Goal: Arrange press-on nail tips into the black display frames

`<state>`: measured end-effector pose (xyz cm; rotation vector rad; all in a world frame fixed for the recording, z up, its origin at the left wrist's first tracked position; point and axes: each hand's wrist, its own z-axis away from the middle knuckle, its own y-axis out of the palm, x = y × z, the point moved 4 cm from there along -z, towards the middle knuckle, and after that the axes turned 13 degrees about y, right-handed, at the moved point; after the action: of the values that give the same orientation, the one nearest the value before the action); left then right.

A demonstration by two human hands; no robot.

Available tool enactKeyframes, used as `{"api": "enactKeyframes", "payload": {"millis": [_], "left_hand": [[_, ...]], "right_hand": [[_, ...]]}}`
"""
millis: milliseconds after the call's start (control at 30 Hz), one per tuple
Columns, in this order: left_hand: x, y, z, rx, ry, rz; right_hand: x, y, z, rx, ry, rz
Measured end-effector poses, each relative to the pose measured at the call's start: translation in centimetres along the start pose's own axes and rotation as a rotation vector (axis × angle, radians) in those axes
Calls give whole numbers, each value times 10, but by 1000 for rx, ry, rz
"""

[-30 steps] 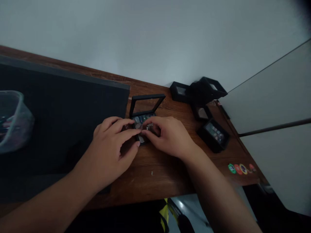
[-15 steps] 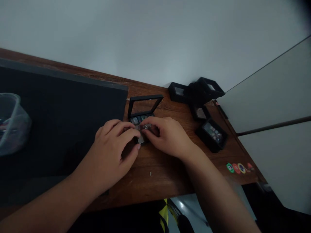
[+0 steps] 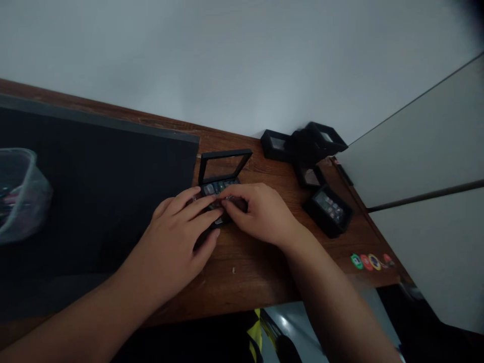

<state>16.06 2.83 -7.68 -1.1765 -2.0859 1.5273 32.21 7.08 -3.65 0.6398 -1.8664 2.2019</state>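
Note:
A small black box (image 3: 204, 189) lies on the wooden table, its hinged lid with a clear window (image 3: 226, 165) standing raised at the back. Small shiny pieces (image 3: 219, 186) sit in its far part. My left hand (image 3: 179, 227) rests over the box's left and near side, fingers apart and stretched across it. From the right, my right hand (image 3: 260, 212) reaches into the box with thumb and forefinger pinched together. What those fingertips hold is too small to make out. Both hands hide the box's near half.
A dark mat (image 3: 113, 191) covers the table's left, bearing a clear plastic tub (image 3: 36, 201) of small items. At right stand several black boxes (image 3: 319, 141), one windowed box (image 3: 328, 209) showing shiny pieces. Round coloured stickers (image 3: 374, 261) lie near the right edge. A wall rises behind.
My left hand's fingers have straightened and spread further over the box. My right hand stays pinched in nearly the same place.

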Motion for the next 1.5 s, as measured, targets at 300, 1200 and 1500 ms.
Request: {"api": "enactKeyframes", "payload": {"millis": [300,1200,1500], "left_hand": [[6,-19,-1,-58,-92,106],[13,-8,3,8,-137,50],[9,-8,2,7,-106,-20]], "right_hand": [[-4,-3,-1,-17,-22,-34],[-1,-5,0,-72,42,21],[2,-4,3,-30,0,25]]}}
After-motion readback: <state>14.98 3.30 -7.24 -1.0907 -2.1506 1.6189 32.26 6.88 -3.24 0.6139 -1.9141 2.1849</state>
